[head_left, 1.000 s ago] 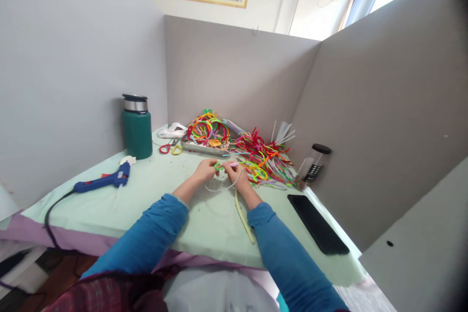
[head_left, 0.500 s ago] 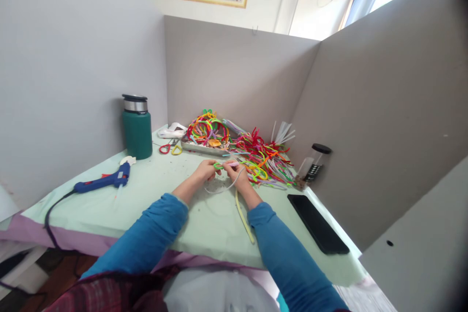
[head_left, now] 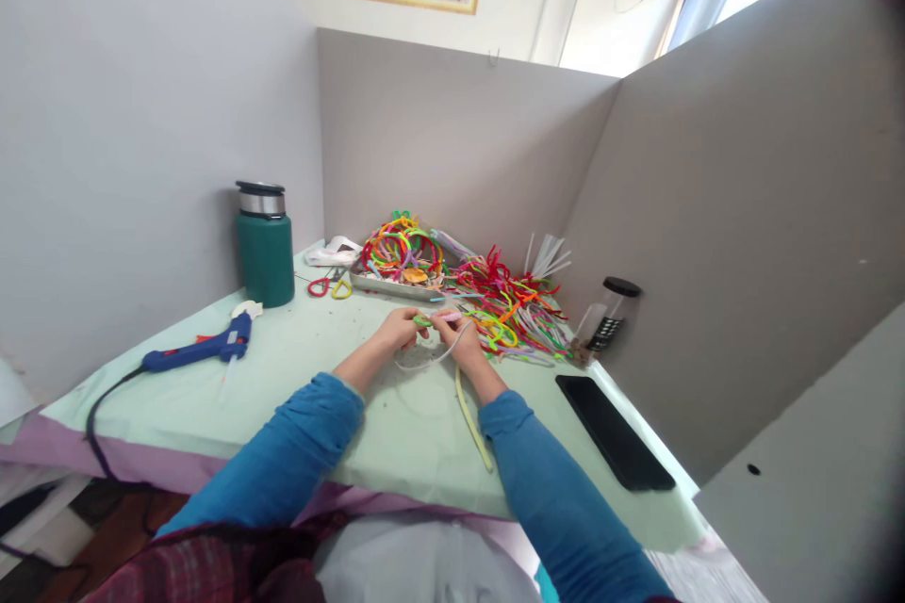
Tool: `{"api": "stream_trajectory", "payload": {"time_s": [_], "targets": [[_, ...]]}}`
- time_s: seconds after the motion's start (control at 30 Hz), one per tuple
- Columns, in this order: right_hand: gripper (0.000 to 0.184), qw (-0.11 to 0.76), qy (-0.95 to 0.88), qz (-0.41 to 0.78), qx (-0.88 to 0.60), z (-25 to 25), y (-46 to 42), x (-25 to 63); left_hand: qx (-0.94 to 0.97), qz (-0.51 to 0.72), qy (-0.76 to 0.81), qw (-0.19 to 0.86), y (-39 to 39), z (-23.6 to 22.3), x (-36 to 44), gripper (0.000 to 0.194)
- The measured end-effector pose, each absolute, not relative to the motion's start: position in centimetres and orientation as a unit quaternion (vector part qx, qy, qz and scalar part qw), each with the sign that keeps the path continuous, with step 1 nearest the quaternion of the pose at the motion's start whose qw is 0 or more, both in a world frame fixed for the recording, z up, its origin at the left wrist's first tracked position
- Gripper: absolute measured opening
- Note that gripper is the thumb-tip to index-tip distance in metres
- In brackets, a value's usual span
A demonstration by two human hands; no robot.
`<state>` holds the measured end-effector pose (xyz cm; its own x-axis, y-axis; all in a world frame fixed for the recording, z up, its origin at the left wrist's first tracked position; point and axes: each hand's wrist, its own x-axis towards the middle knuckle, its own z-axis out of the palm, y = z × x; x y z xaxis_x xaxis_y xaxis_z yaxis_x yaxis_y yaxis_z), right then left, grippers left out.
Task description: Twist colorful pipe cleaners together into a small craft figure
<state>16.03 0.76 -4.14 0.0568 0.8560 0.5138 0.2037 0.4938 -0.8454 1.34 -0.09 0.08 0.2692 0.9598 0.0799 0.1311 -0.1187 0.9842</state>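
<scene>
Close together over the middle of the table, my two hands work on pipe cleaners. My left hand (head_left: 401, 330) is closed, pinching a small green pipe cleaner (head_left: 422, 321) at its fingertips. Pinched in my right hand (head_left: 456, 336) is a pink pipe cleaner (head_left: 451, 317), its tip meeting the green piece. A pale grey pipe cleaner (head_left: 431, 366) curves down from my right hand and loops below both hands. On the table under my right wrist lies a pale yellow pipe cleaner (head_left: 467, 419). Fingers hide how the green and pink pieces join.
Ahead, a metal tray (head_left: 396, 287) of pipe-cleaner shapes adjoins a heap of loose pipe cleaners (head_left: 505, 297). Scissors (head_left: 330, 286), a green bottle (head_left: 266, 254) and a blue glue gun (head_left: 205, 347) lie or stand left; a black phone (head_left: 614, 433) and a clear jar (head_left: 608, 320) are right.
The green piece at my left fingertips has turned and now looks narrower. Both hands stay in nearly the same place; the table things have not moved.
</scene>
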Motion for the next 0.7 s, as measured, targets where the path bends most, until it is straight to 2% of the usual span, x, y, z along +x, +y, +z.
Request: {"api": "stream_trajectory", "payload": {"time_s": [0.7], "targets": [[0.033,0.585,-0.628,0.304,-0.414,-3.91,0.50,16.06,0.633,0.385,0.462,0.487,-0.25,0.42,1.09,0.029]]}}
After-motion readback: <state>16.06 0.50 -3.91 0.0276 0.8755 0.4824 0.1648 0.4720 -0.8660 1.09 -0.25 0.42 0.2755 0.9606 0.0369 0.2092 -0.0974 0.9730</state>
